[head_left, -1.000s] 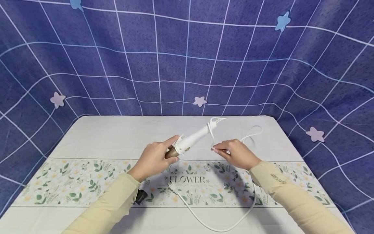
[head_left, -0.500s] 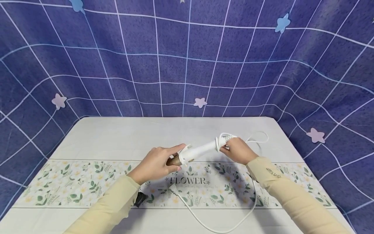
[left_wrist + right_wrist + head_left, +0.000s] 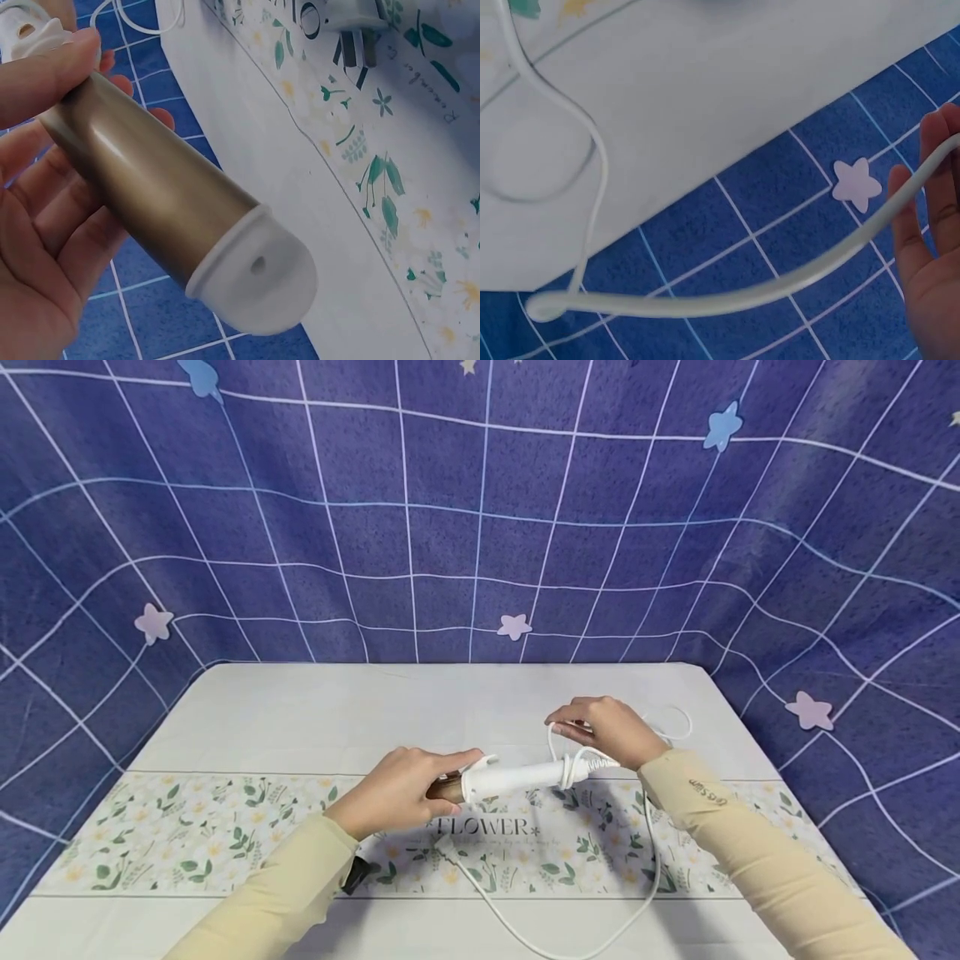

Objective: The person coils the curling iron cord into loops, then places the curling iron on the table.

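My left hand (image 3: 405, 789) grips a curling iron (image 3: 517, 779) by its gold barrel, near the white clamp lever. The iron lies nearly level above the table, its handle pointing right. In the left wrist view the thumb rests along the gold barrel (image 3: 150, 172), with its white rounded tip towards the camera. Around the handle's cord end loops the white cord (image 3: 650, 835). My right hand (image 3: 607, 731), above and behind that end, pinches a stretch of the cord. The right wrist view shows the cord (image 3: 780, 289) running across to the fingers (image 3: 909, 232).
The cord's plug (image 3: 445, 843) lies on the floral band of the tablecloth (image 3: 187, 843). Beside my left forearm is a small black object (image 3: 356, 874), partly hidden. A slack cord loop hangs behind my right hand. A blue gridded curtain (image 3: 450, 527) stands behind the table.
The iron has come down and turned from slanting up to nearly level. My right hand passed by the handle's end and is now behind it, with more cord around the handle.
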Demonstrator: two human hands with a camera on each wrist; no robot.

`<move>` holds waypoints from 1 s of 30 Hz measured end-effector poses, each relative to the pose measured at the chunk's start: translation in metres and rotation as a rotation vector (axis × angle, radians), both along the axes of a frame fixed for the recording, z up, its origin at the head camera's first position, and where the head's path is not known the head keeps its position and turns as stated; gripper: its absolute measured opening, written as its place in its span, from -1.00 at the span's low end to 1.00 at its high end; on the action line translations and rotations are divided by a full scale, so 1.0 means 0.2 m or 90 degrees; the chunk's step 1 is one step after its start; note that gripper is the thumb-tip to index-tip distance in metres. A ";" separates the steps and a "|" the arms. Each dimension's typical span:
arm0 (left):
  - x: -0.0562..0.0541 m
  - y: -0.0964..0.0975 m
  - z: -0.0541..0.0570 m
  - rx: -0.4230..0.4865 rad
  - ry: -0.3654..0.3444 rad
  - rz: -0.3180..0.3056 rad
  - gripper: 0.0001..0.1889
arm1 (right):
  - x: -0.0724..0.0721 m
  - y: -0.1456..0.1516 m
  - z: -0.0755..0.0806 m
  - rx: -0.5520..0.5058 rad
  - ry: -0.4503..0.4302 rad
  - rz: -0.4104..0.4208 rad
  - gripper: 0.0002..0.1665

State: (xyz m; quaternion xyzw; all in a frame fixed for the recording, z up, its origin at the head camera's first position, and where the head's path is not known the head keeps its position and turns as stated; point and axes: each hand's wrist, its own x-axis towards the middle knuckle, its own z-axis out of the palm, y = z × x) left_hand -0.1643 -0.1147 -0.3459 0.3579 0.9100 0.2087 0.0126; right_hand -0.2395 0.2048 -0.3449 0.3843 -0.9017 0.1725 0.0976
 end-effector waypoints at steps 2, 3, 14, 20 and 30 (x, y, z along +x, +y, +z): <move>0.00 0.00 0.00 -0.006 0.006 -0.003 -0.24 | -0.01 0.00 0.01 0.006 0.006 -0.008 -0.77; 0.00 0.00 0.00 -0.009 0.008 -0.003 -0.24 | -0.01 0.00 0.02 0.007 0.007 -0.010 -0.77; 0.01 0.01 -0.02 -0.053 0.036 -0.002 -0.28 | -0.02 0.00 0.08 0.007 0.066 -0.015 -0.83; 0.02 0.02 -0.04 -0.069 0.037 0.000 -0.31 | 0.01 0.00 0.13 -0.009 0.097 -0.012 -0.86; 0.02 0.03 -0.04 -0.088 0.065 -0.011 -0.32 | 0.05 -0.03 0.19 0.004 0.157 0.008 -0.88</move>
